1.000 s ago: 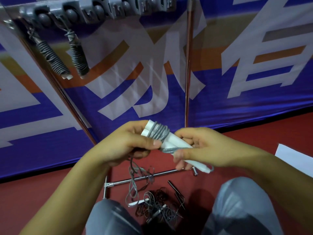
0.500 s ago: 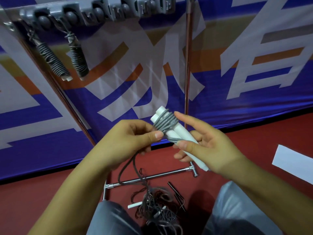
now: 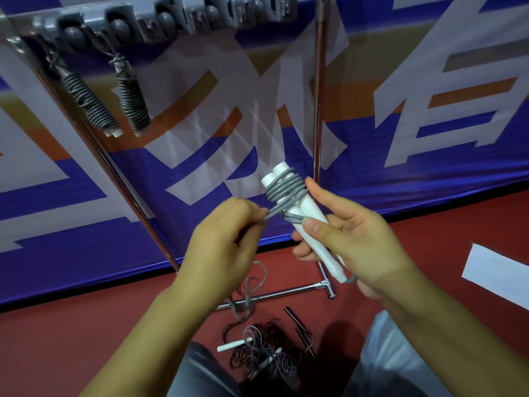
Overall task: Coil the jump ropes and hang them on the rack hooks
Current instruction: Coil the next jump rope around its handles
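Since half a second back, the gray cord point(image 3: 286, 190) has been pulled off to the side by the left hand point(image 3: 226, 242), which is pinched on it, hands now apart. Both white handles point(image 3: 300, 222) are gripped by the right hand point(image 3: 352, 245), coils wound near their tops. Two wrapped ropes point(image 3: 114, 101) are hung from the rack hooks point(image 3: 160, 21) up left, more tangled ropes point(image 3: 266, 353) left on the red floor point(image 3: 86, 339).

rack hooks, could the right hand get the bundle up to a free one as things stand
Probably not yet. The way up to the free hooks looks clear, but the left hand pinches the rope, whose tail trails to the floor, and the right hand holds unfinished handles.
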Demonstrator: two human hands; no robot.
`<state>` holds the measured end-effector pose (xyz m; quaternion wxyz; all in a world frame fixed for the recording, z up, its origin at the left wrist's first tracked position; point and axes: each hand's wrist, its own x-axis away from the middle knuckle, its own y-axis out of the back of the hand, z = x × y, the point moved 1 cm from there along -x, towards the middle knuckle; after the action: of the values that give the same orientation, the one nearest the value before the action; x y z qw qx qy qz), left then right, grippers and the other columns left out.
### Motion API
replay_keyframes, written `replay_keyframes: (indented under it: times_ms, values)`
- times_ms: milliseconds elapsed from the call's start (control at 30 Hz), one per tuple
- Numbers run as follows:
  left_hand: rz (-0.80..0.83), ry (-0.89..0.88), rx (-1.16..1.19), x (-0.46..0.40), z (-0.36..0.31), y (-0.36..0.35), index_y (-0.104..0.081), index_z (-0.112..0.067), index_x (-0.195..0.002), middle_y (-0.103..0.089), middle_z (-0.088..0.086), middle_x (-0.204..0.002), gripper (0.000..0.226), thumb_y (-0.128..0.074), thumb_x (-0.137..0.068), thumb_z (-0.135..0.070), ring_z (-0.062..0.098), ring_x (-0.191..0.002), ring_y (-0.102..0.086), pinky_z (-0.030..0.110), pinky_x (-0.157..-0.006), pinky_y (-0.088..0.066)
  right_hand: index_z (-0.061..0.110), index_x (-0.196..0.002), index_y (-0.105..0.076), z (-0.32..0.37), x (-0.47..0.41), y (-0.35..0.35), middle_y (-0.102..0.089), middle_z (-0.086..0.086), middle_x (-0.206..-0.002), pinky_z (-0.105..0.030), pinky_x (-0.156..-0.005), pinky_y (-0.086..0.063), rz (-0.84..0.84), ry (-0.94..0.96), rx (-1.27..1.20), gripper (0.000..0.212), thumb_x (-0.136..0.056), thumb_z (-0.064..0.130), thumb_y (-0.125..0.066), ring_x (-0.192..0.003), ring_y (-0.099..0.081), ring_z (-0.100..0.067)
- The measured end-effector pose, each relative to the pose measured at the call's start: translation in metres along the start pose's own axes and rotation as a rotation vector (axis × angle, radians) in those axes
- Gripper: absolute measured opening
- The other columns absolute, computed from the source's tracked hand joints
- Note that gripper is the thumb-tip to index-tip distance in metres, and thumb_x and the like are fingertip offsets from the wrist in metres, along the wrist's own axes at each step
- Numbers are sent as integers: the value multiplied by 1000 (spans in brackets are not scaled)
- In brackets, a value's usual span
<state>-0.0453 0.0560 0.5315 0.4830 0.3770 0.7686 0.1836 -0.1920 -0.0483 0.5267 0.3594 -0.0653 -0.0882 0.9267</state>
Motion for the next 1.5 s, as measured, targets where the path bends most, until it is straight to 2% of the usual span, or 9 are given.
replay_keyframes:
  times_ms: [100,233,400,500,600,1033,1300,1400,1500]
  values:
    - [-9,319,335,0,-4,-3,-60,-26,-82,-68,-3,-80,9,-59,-83,-34,19,-68,-61,30,-62,-49,37,-116,-56,1,-1,-3,-73,-11,-75,-30,-60,-58,17,-14,-48,53,-68,17,-64,-61,-69,-22]
    - [120,486,539,-12,-11,3,-71,-18,-81,-70,5,-69,42,-49,-92,-53,3,-49,-43,13,-51,-36,37,-116,-56,0,1,-1,-73,-10,-77,-27,-60,-57,16,-1,-28,52,-68,16,-63,-61,-69,-21]
    - [366,676,820,-19,-7,7,-73,-11,-76,-67,8,-62,31,-58,-80,-38,7,-41,-33,13,-43,-31,36,-117,-56,4,3,1,-73,-12,-79,-28,-59,-56,65,1,-34,52,-70,15,-63,-61,-69,-21]
    - [452,676,1044,-16,-1,9,-74,-16,-73,-70,7,-71,10,-70,-75,-25,8,-51,-55,18,-54,-48,35,-113,-59,5,0,2,-72,-14,-75,-28,-56,-56,86,-31,-121,49,-68,16,-64,-58,-68,-20]
    - [446,580,1130,-13,7,12,-74,-14,-82,-72,8,-80,17,-74,-68,-23,11,-65,-66,27,-71,-56,35,-111,-66,6,-2,4,-70,-16,-73,-29,-54,-56,150,-72,-215,50,-63,21,-68,-55,-67,-21]
    - [244,513,1023,-1,11,23,-78,-16,-86,-71,5,-72,31,-82,-61,-34,8,-57,-58,21,-62,-53,29,-104,-73,-3,-4,10,-67,-20,-72,-29,-52,-53,220,-129,-408,44,-61,22,-75,-49,-61,-20]
    - [414,467,686,-17,12,21,-76,-19,-67,-72,3,-70,11,-74,-58,-14,11,-70,-69,20,-70,-55,31,-116,-67,-16,-5,21,-69,-14,-74,-23,-49,-53,487,-194,-430,56,-64,35,-85,-49,-63,-13]
    - [508,336,524,-15,9,19,-74,-4,-83,-74,10,-85,32,-81,-57,-21,23,-86,-70,26,-84,-55,29,-127,-60,-13,-7,30,-71,-15,-80,-22,-52,-56,657,-246,-396,54,-76,29,-76,-54,-67,-13]
    - [462,263,360,-11,13,6,-67,-23,-67,-65,-10,-68,19,-82,-59,-30,5,-63,-59,19,-62,-49,24,-134,-54,-8,-9,32,-73,-12,-88,-20,-57,-57,853,-302,-343,50,-85,21,-65,-64,-71,-12]
